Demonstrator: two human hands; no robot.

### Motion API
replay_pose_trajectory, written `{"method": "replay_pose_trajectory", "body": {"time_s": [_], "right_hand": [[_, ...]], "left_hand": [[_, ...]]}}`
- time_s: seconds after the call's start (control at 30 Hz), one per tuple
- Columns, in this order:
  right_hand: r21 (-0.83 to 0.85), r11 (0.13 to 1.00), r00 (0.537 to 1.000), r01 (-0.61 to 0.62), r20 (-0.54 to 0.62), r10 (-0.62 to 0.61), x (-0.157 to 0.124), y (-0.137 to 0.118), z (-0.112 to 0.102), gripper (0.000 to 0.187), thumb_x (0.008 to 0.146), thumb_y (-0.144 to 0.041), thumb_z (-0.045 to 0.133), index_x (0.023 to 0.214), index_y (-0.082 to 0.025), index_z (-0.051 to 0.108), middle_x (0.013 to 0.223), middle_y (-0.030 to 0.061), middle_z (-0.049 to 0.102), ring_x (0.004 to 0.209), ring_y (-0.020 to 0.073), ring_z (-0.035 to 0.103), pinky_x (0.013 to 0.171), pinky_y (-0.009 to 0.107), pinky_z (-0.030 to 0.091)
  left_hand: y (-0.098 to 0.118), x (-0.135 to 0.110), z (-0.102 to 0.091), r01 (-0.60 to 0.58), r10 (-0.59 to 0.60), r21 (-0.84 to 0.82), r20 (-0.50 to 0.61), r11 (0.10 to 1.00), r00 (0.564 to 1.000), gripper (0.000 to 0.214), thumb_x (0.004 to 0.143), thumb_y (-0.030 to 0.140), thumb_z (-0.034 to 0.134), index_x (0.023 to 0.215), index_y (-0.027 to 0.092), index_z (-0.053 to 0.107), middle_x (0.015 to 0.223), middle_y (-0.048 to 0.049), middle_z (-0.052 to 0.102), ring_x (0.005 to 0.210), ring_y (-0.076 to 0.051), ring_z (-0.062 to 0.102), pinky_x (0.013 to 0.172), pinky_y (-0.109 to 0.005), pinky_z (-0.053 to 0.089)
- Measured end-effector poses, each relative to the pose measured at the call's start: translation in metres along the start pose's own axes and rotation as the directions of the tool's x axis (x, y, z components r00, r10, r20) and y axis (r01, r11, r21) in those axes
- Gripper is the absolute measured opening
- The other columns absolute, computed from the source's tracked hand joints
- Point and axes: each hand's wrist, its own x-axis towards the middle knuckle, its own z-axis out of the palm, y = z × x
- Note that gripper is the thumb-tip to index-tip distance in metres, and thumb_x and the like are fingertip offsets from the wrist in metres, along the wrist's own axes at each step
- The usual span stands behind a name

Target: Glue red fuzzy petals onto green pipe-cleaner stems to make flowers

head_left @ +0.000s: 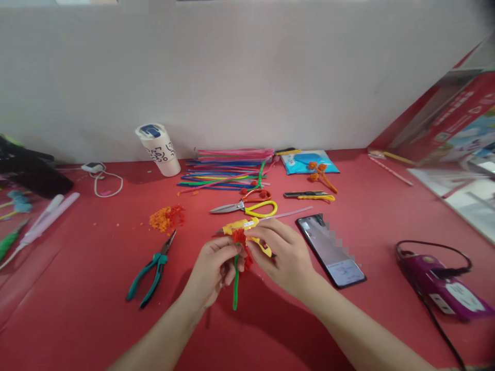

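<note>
My left hand (pixel 214 270) is closed around a green pipe-cleaner stem (pixel 235 288) that hangs down below my fingers. A red fuzzy flower head (pixel 242 245) sits at the top of the stem. My right hand (pixel 284 252) pinches that red head from the right side. Both hands hover over the red table (pixel 96 330) near the front middle. A yellow tool (pixel 242 225) lies just behind my fingers.
Green-handled pliers (pixel 152 273) lie left of my hands, yellow-handled scissors (pixel 247 207) behind. A bundle of coloured pipe cleaners (pixel 228 170), a paper cup (pixel 159 149), orange and red trimmings (pixel 167 217), a phone (pixel 330 250), a purple device (pixel 443 286) and a box (pixel 444 118) surround them.
</note>
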Motion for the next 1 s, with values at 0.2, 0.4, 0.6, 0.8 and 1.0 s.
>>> {"method": "replay_pose_trajectory", "body": {"time_s": [0.2, 0.4, 0.6, 0.8, 1.0], "right_hand": [[0.000, 0.999, 0.999, -0.047, 0.014, 0.047, -0.0022, 0.0031, 0.0087, 0.015, 0.084, -0.014, 0.052, 0.093, -0.020, 0.062, 0.086, 0.0062, 0.065, 0.080, 0.0167, 0.061, 0.070, 0.031, 0.051], [0.021, 0.997, 0.997, -0.074, 0.031, 0.073, -0.0006, 0.0016, 0.0097, 0.013, 0.084, -0.012, 0.052, 0.089, -0.020, 0.060, 0.083, 0.0052, 0.064, 0.078, 0.0160, 0.060, 0.069, 0.029, 0.050], [0.017, 0.998, 0.997, -0.069, 0.040, 0.068, 0.0018, 0.0020, 0.0091, 0.012, 0.084, -0.011, 0.051, 0.086, -0.020, 0.059, 0.079, 0.0041, 0.064, 0.073, 0.0147, 0.058, 0.065, 0.028, 0.049], [0.011, 0.998, 0.996, -0.066, 0.053, 0.065, 0.0003, 0.0039, 0.0078, 0.010, 0.085, -0.011, 0.053, 0.087, -0.019, 0.060, 0.081, 0.0050, 0.065, 0.075, 0.0147, 0.060, 0.067, 0.027, 0.049], [-0.008, 0.999, 0.997, -0.049, 0.066, 0.049, 0.0022, 0.0069, 0.0064, 0.012, 0.084, -0.010, 0.052, 0.087, -0.019, 0.060, 0.082, 0.0043, 0.066, 0.076, 0.0144, 0.061, 0.069, 0.027, 0.050]], "left_hand": [[-0.0044, 0.0016, -0.0068, 0.034, -0.034, 0.016, -0.017, 0.999, 0.999, 0.017, 0.069, 0.029, 0.060, 0.063, 0.013, 0.059, 0.046, 0.0016, 0.057, 0.026, -0.002, 0.034, 0.030, -0.016, 0.014], [-0.0055, 0.0025, -0.0075, 0.044, -0.044, 0.027, -0.006, 0.999, 0.999, 0.016, 0.069, 0.028, 0.059, 0.063, 0.013, 0.060, 0.046, 0.0017, 0.058, 0.026, -0.002, 0.035, 0.030, -0.016, 0.014], [-0.0044, 0.0026, -0.0071, 0.053, -0.053, 0.032, 0.003, 0.998, 0.999, 0.016, 0.069, 0.028, 0.059, 0.063, 0.013, 0.060, 0.045, 0.0022, 0.057, 0.025, -0.002, 0.035, 0.029, -0.015, 0.015], [-0.0051, 0.0044, -0.0082, 0.053, -0.053, 0.039, 0.003, 0.998, 0.999, 0.016, 0.070, 0.027, 0.059, 0.063, 0.013, 0.060, 0.046, 0.0021, 0.057, 0.025, -0.001, 0.035, 0.029, -0.014, 0.015], [-0.0066, 0.0062, -0.0084, 0.082, -0.081, 0.035, -0.008, 0.996, 0.997, 0.017, 0.067, 0.029, 0.060, 0.062, 0.013, 0.060, 0.044, 0.0020, 0.057, 0.024, -0.001, 0.034, 0.028, -0.015, 0.014]]}}
